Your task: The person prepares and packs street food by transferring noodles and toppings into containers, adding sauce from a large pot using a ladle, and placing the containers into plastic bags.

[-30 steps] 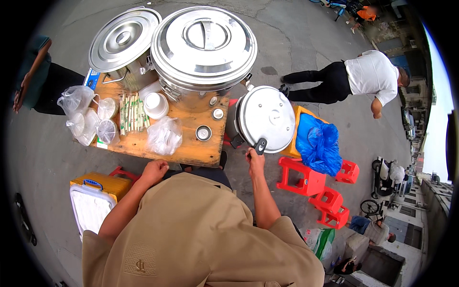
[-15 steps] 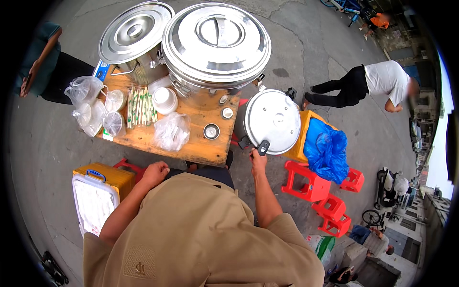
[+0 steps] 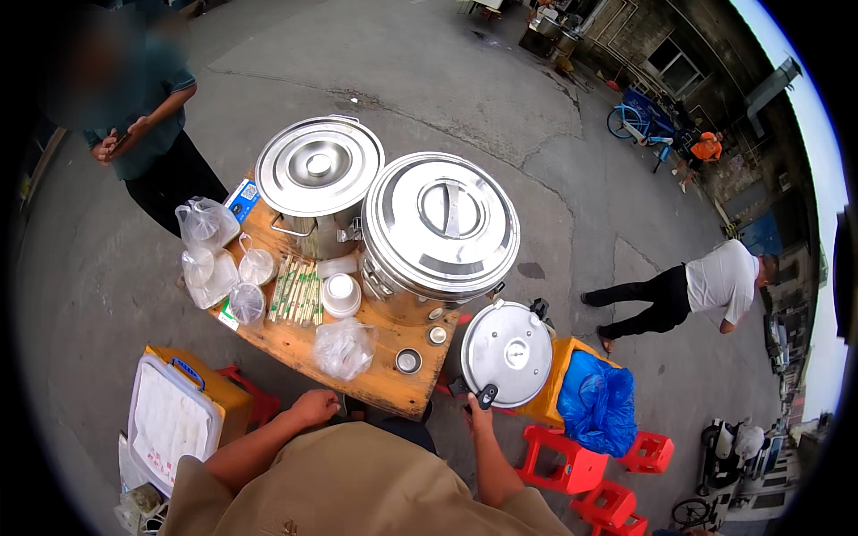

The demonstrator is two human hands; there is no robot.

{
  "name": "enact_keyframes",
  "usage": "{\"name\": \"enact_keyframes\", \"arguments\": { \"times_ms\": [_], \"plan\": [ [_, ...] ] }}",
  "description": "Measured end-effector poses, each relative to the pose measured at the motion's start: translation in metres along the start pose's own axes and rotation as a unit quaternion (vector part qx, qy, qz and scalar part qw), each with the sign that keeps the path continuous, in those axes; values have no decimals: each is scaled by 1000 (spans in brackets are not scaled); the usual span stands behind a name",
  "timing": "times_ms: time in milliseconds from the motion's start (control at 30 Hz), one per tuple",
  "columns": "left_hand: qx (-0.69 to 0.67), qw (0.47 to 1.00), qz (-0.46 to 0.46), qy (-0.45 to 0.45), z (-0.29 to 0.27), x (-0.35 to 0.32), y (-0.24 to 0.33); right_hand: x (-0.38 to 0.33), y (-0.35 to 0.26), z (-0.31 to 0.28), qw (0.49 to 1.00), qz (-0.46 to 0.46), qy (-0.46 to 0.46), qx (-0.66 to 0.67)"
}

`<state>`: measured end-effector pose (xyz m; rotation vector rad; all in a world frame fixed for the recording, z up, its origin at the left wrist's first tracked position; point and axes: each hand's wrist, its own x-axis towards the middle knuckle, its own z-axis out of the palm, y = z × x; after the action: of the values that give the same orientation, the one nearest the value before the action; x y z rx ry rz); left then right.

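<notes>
Two hands work at a stall's near edge. The right hand (image 3: 478, 413) closes round the black handle of a round, shiny steel pressure cooker (image 3: 507, 353), which sits just right of the wooden table (image 3: 295, 344). The left hand (image 3: 315, 406), loosely curled, rests at the table's near edge; whether it holds anything cannot be told. Since half a second ago both hands have stayed put, while the view has tipped up. Two big lidded steel pots (image 3: 438, 228) gleam; crinkly clear bags (image 3: 344, 347) lie nearby.
</notes>
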<state>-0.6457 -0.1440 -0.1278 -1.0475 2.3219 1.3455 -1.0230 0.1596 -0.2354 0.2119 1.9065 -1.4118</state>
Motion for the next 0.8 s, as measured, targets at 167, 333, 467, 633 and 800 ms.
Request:
{"name": "enact_keyframes", "arguments": {
  "times_ms": [167,333,467,633,800],
  "plan": [
    [-26,998,-17,48,11,-6,3,-17,18,-35,961,110,-20,-254],
    [-97,981,-94,135,38,-45,-9,-65,-4,-42,844,119,-186,-489],
    [-103,967,-135,192,80,-81,-1,-59,-30,-8,761,-146,-288,-563],
    [-154,936,-228,221,152,-137,12,-60,-76,86,749,-200,-398,-490],
    [-159,910,-258,282,196,-198,16,-91,-44,144,697,-225,-481,-481]
  ]
}}
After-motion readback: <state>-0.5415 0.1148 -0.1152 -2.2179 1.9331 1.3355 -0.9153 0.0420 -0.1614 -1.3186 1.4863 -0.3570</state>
